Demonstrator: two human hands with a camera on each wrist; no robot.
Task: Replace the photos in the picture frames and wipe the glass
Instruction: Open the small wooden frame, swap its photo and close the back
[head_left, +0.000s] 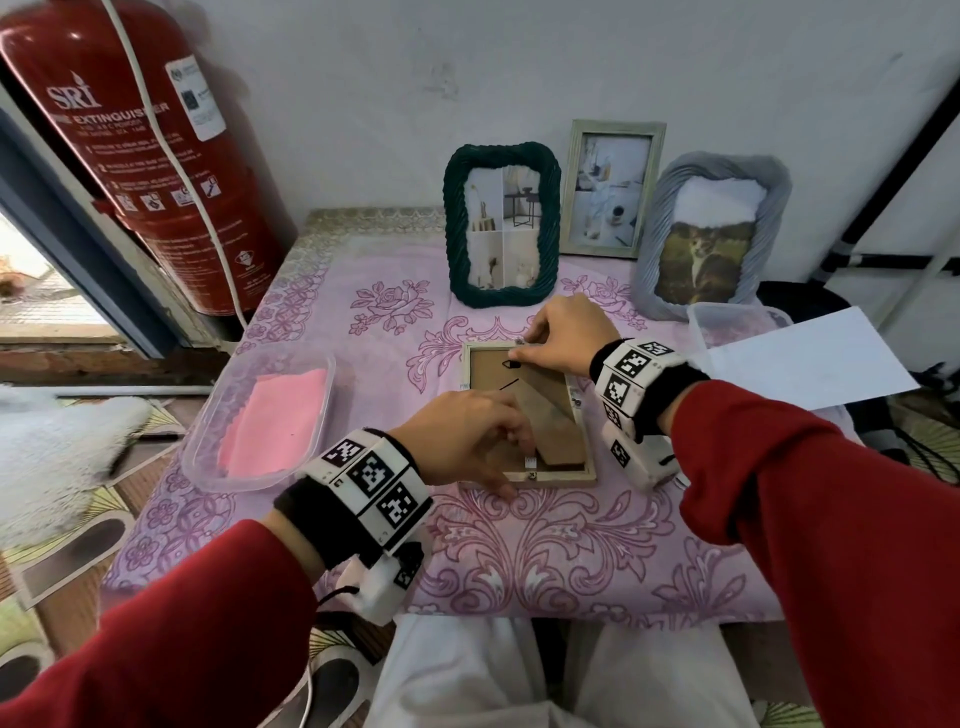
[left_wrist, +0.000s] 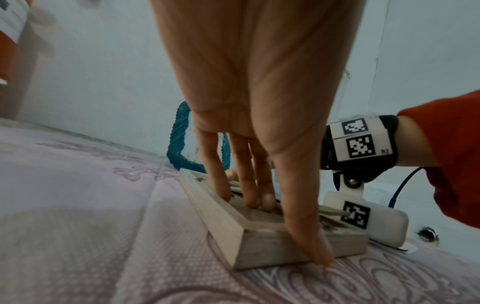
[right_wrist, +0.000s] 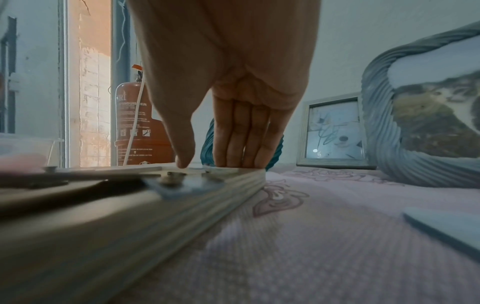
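Note:
A pale wooden picture frame (head_left: 582, 447) lies face down on the pink flowered tablecloth (head_left: 519, 551), its brown backboard (head_left: 488, 374) and stand leg facing up. My left hand (head_left: 467, 441) is at the near rail: straight fingers (left_wrist: 249, 191) press on the backboard, and the thumb runs down the rail's outer side to the cloth. My right hand (head_left: 566, 338) is at the far right corner. Its straight fingertips (right_wrist: 239, 156) touch the far rail and the thumb tip rests beside a small metal tab. The frame (left_wrist: 259, 246) (right_wrist: 130, 216) stays flat. The glass side is hidden.
Three frames stand at the back wall: teal (head_left: 501, 228), pale green (head_left: 610, 189), grey (head_left: 711, 239). A clear tub (head_left: 202, 441) with a pink cloth (head_left: 280, 421) sits left. Another clear tub (head_left: 727, 322) and a white sheet (head_left: 810, 358) lie right. A red fire extinguisher (head_left: 145, 145) leans at far left.

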